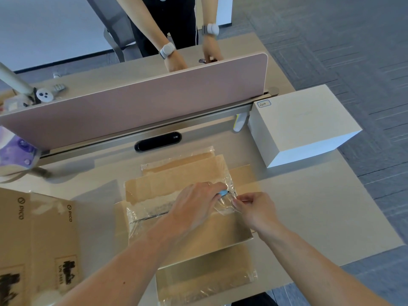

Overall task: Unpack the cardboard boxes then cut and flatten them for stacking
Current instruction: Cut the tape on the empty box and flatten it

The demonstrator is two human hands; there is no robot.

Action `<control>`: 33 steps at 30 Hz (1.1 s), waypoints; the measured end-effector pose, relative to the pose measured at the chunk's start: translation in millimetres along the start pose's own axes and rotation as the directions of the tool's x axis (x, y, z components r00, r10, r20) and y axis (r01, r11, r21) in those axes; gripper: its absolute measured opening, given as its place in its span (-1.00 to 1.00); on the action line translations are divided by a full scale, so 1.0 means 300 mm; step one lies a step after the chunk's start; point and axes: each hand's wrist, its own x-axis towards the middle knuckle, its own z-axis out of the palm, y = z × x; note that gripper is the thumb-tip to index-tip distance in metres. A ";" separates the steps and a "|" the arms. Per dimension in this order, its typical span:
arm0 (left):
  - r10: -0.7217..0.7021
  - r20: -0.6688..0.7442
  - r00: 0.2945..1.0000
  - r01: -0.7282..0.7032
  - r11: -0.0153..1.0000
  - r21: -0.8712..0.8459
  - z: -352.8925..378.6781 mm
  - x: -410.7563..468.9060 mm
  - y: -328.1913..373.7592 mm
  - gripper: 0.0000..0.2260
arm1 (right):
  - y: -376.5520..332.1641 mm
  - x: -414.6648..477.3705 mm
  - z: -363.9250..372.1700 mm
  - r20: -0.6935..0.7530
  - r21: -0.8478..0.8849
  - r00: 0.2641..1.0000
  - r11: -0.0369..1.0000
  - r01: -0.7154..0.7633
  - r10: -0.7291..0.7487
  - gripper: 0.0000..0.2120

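Cardboard (220, 233) lies flat at the middle of the counter (309, 206). Fingers of the left hand (194, 202) clamp a blue cutter (223, 192). The right hand (256, 208), at its 3 o'clock, pinches clear film (152, 212). Being so near, the blade may slip into it.

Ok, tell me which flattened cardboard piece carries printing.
The left cardboard: it bears PICO logos and black labels. The middle cardboard is plain brown, partly under clear film.
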 end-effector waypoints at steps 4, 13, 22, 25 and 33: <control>0.007 -0.006 1.000 -0.007 0.999 0.032 0.004 0.007 0.008 -0.80 | 0.011 0.006 0.002 -0.008 0.009 1.000 1.000 0.019 -0.019 -0.91; 0.070 -0.025 0.997 -0.067 0.994 0.091 0.005 0.037 0.028 -0.80 | 0.029 0.009 -0.001 -0.049 -0.043 0.992 0.993 0.114 -0.116 -0.91; 0.108 -0.081 0.991 -0.102 0.992 0.077 0.028 0.060 0.046 -0.84 | 0.038 0.008 -0.016 -0.057 -0.079 0.982 0.981 0.177 -0.182 -0.94; 0.050 -0.087 0.995 -0.049 0.999 0.018 0.028 0.063 0.048 -0.81 | 0.035 0.006 -0.018 -0.046 -0.082 0.978 0.976 0.201 -0.205 -0.93; -0.040 -0.150 0.988 0.035 0.999 -0.035 0.039 0.084 0.063 -0.82 | 0.045 0.007 -0.019 -0.058 -0.055 0.978 0.979 0.197 -0.200 -0.93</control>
